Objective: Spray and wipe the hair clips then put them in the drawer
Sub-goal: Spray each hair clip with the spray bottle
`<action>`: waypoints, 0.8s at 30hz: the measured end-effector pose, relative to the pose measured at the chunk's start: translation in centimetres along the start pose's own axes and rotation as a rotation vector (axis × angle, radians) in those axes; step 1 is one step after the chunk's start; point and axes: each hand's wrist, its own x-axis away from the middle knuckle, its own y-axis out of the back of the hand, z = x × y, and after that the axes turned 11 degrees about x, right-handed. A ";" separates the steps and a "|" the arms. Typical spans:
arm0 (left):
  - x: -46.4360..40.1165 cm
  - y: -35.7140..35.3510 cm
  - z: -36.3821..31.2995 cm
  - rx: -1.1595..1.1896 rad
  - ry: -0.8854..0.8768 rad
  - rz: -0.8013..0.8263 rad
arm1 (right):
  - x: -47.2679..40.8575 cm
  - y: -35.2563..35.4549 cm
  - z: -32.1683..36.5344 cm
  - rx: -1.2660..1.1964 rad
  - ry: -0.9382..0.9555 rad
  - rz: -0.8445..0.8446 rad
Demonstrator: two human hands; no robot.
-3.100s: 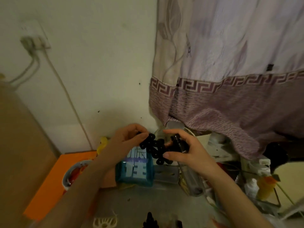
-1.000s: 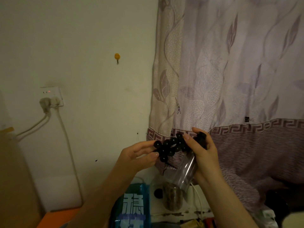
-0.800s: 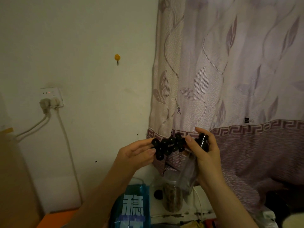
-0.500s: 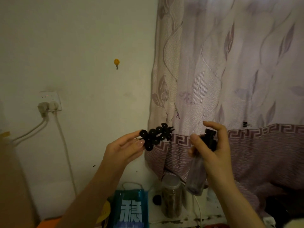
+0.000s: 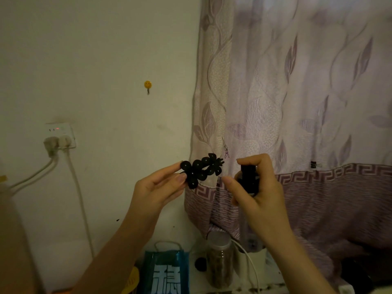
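While the left hand pinches the black hair clip by one end, mid-air before the curtain, the right hand grips the spray bottle just beside it. Index finger rests on the pump top.

Dim indoor head-camera view with a yellowish cast, lit mostly by daylight through a curtain

The brightest patch is the upper curtain, glowing softly with no hard glare; the wall fades darker toward the lower left. The bottom edge sinks into shadow, losing detail around a jar. Wide-angle bending curves the curtain's patterned band. A blurred brownish shape smears the lower left edge. Both hands look slightly soft, with grainy noise throughout
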 end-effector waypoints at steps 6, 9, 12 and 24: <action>0.0 0.0 -0.1 -0.002 0.000 0.007 | 0.0 -0.2 0.0 0.019 -0.029 -0.017; 0.1 -0.1 0.0 0.002 0.001 0.020 | 0.0 -0.3 -0.1 0.024 -0.037 -0.013; 0.3 -0.2 0.1 -0.015 0.005 0.028 | 0.1 -0.3 -0.2 0.030 -0.032 -0.030; 0.6 -0.3 0.4 -0.006 0.025 0.016 | 0.7 0.8 -1.8 -0.156 -0.114 -0.077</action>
